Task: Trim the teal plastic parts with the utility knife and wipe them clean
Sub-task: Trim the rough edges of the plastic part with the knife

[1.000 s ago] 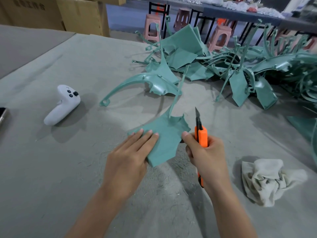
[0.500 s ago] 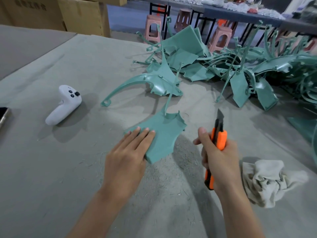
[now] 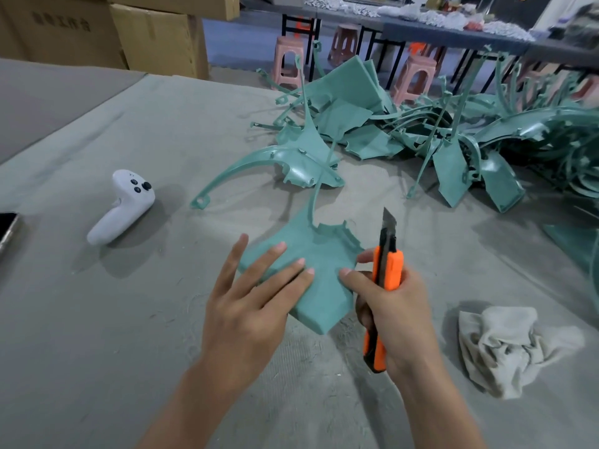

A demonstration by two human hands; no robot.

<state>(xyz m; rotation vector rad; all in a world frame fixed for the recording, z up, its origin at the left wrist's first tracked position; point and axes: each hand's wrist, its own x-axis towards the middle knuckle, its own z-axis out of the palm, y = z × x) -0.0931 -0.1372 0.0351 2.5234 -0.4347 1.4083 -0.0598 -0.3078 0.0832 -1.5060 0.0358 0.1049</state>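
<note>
Left hand [image 3: 249,306] lies flat, fingers straight, pressing the teal part [image 3: 319,270] onto the bench [image 3: 97,351] mid-surface. Right hand [image 3: 395,309] grips the orange utility knife [image 3: 384,277] — blade up, thumb touching the part. Rag [image 3: 505,345] near the right edge.

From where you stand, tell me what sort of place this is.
Probably a small factory's finishing bench: a heap of teal plastic parts waits on the grey table, cardboard boxes are stacked behind it, and pink plastic stools stand by another long worktable.
</note>
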